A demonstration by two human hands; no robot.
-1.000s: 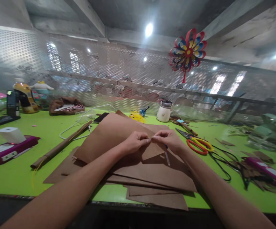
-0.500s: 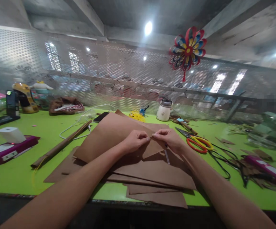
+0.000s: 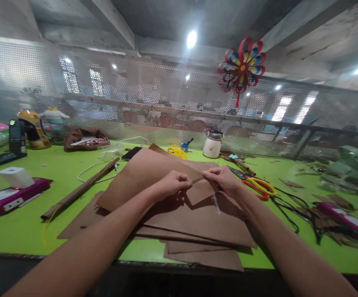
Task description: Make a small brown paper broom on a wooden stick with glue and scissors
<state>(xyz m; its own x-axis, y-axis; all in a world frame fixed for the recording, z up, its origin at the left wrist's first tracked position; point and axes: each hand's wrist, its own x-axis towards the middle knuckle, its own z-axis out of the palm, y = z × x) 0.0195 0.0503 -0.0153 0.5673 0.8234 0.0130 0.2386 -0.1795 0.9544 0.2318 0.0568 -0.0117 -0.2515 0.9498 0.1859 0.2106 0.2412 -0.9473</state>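
Observation:
Between my two hands is a small piece of brown paper (image 3: 201, 192), its upper edge folded or rolled into a narrow strip. My left hand (image 3: 173, 184) pinches the left end of that edge. At the other end my right hand (image 3: 221, 178) grips it between thumb and fingertips. Under my right hand a thin whitish stick-like thing (image 3: 216, 204) pokes out; I cannot tell what it is. Large brown paper sheets (image 3: 194, 220) lie stacked beneath both hands, and one big sheet (image 3: 138, 177) curves up behind my left hand.
Scissors with red and yellow handles (image 3: 259, 186) lie to the right beside black cords (image 3: 293, 202). A rolled brown paper tube (image 3: 80, 190) rests on the left, near a purple power strip (image 3: 18, 198). A white jar (image 3: 212, 144) and yellow strands (image 3: 177, 151) stand at the back.
My hands have moved slightly apart along the small paper's edge, so more of the folded strip shows between them. The large sheets stay in place.

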